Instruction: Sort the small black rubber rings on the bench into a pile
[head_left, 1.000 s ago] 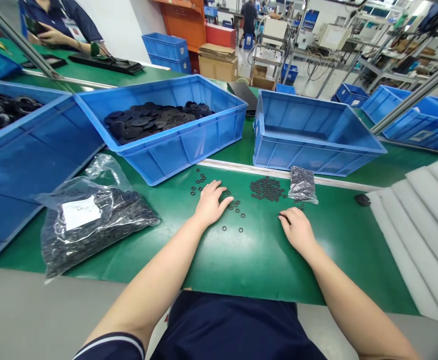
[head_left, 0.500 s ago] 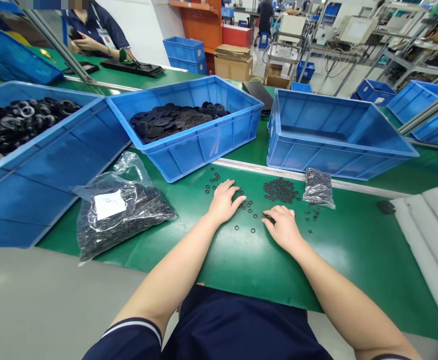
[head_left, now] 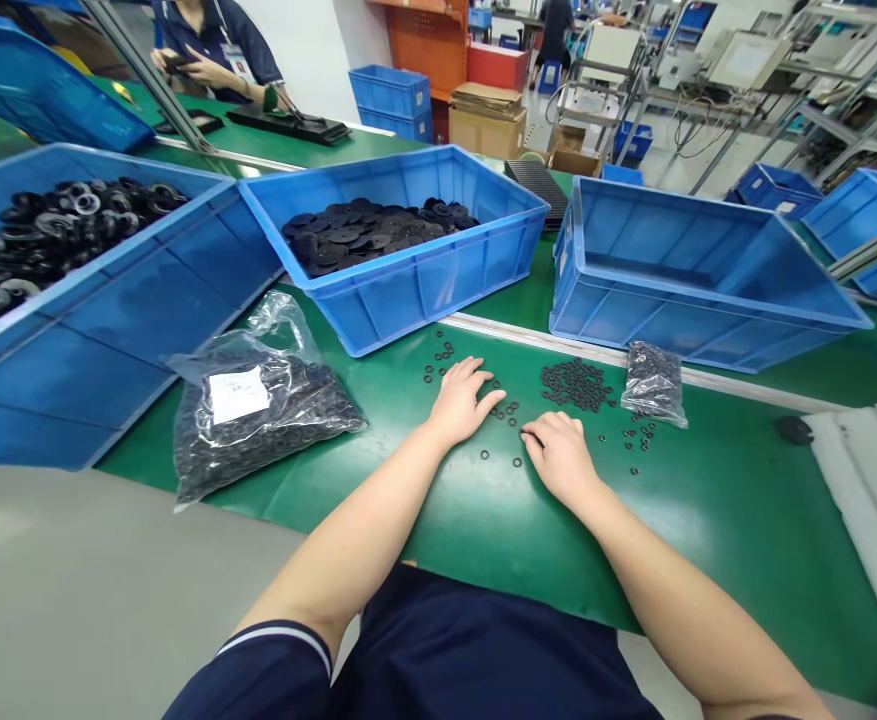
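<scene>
A green desk [head_left: 708, 570] is stretching across the foreground, its surface reflecting pale light. Grey floor [head_left: 108, 570] is showing past its near edge on the left. Farther back, a white wall [head_left: 303, 50] is standing beside an orange shelf unit [head_left: 423, 40], while metal racks [head_left: 820, 110] are crowding the right side above a pale floor [head_left: 667, 165].

Black rings [head_left: 574, 385], green tabletop [head_left: 438, 510], blue bins [head_left: 430, 290], white-striped navy sleeve [head_left: 258, 682], white label [head_left: 239, 396]
</scene>
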Motion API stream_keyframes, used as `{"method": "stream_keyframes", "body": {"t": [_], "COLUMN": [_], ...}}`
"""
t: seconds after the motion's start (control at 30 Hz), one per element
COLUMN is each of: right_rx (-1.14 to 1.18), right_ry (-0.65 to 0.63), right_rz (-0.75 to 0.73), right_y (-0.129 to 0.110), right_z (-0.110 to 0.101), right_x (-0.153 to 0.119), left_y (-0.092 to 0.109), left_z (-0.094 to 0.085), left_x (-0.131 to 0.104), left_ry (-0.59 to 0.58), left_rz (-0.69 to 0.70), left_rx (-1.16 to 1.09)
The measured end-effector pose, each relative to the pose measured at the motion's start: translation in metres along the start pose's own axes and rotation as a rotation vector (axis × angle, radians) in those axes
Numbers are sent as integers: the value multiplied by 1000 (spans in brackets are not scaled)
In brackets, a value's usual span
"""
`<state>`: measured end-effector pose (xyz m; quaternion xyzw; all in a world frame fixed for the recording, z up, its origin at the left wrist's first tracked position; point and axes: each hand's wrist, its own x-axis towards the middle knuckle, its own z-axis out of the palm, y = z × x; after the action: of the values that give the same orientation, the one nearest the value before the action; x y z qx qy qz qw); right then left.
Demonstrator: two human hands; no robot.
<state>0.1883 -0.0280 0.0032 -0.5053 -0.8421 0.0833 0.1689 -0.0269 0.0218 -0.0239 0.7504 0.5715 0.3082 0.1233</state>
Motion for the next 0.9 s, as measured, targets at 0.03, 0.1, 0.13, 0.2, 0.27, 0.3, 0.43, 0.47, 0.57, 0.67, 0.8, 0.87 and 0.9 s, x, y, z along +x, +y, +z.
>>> {"method": "stream_keyframes", "body": {"t": [0.03, 0.1, 0.13, 0.2, 0.27, 0.3, 0.43, 0.47, 0.57, 0.67, 0.8, 0.87, 0.9], "right_rx": [-18, -45, -63, -125, -229, -288, -455, -467, -451, -411, -241, -105, -49], "right_ry": [-7, -19, -27, -53, -98, -123, -201, -213, -215, -156, 35, 105, 110], "right_rz": [4, 20, 30, 43, 23, -3, -141, -169, -180, -26, 164, 153, 137], "right_y": [-1, -4, -5, -11, -20, -25, -46, -48, -38, -7, 42, 57, 62], "right_z": [0, -2, -3, -6, -8, -9, -9, -9, -12, -19, -28, -31, -32], "right_x": [0, 1, 1, 3, 4, 3, 1, 1, 10, 22, 20, 8, 0], "left_y": [0, 0, 0, -1, -1, -1, -2, -2, -1, -1, 0, 0, -1], "left_z": [0, 1, 1, 1, 2, 2, 1, 1, 1, 1, 1, 1, 1], "left_x": [0, 0, 0, 0, 0, 0, 0, 0, 0, 0, 0, 0, 0], "left_ry": [0, 2, 4, 9, 10, 11, 4, 2, 2, 2, -7, -8, -7], "left_rz": [-1, 2, 4, 10, 13, 13, 15, 16, 13, 10, 1, -3, -3], "left_rx": [1, -1, -2, -4, -3, -2, 3, 4, 2, -4, -10, -11, -11]}}
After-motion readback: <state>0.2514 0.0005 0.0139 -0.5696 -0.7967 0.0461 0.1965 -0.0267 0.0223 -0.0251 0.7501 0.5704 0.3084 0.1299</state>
